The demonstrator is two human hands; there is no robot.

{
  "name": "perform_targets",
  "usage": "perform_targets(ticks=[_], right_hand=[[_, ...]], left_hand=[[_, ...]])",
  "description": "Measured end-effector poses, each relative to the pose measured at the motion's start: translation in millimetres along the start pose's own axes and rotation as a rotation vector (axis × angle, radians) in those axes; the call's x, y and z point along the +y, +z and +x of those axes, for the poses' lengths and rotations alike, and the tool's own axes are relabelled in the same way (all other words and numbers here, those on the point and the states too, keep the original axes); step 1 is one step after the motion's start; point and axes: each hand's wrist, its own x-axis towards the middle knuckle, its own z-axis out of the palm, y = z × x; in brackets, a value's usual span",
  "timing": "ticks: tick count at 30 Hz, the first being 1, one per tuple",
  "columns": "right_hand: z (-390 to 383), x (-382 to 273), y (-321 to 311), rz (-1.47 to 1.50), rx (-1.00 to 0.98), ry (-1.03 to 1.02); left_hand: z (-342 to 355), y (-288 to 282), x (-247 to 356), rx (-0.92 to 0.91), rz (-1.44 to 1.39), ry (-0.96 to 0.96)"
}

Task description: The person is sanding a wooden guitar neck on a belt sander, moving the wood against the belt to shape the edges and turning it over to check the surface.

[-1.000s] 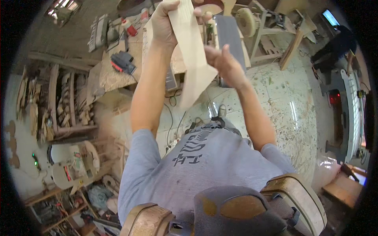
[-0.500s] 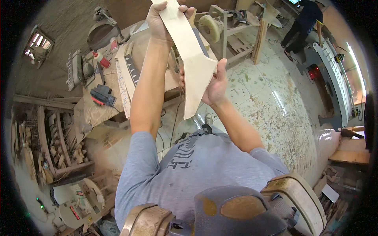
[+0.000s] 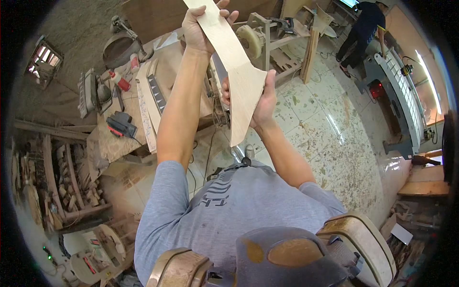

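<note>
A pale, smooth wooden piece (image 3: 243, 91) is held up in front of me, its long band running out past the top edge of the picture. Its near end flares to a corner on the right and tapers to a point. My left hand (image 3: 197, 34) is closed around the far band, with the thumb on top and fingertips showing past the other edge. At the flared end, my right hand (image 3: 263, 106) grips from beneath; its thumb lies along the right edge and its fingers show at the left edge.
On the workbench (image 3: 134, 107) at left lie a black-and-red power tool (image 3: 120, 125), a red bottle (image 3: 119, 81) and wooden strips. A sanding wheel (image 3: 249, 40) sits beyond my hands. Another person (image 3: 364, 28) stands far right by a long grey machine (image 3: 399, 100). Wood shavings litter the floor.
The wooden piece has shifted slightly to the right, with both hands still holding it. Its flared face is turned a little differently. The surroundings have shifted slightly in view.
</note>
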Motion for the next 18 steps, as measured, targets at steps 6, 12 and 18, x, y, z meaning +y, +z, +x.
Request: perform_targets(ticks=[6, 12, 18], right_hand=[[4, -7, -8, 0.036, -0.066, 0.003], [2, -24, -12, 0.028, -0.182, 0.048], [15, -55, -21, -0.202, -0.233, 0.074]], left_hand=[[5, 3, 2, -0.023, 0.031, 0.009], [12, 5, 3, -0.056, 0.045, 0.015], [10, 1, 17, -0.094, 0.203, 0.072]])
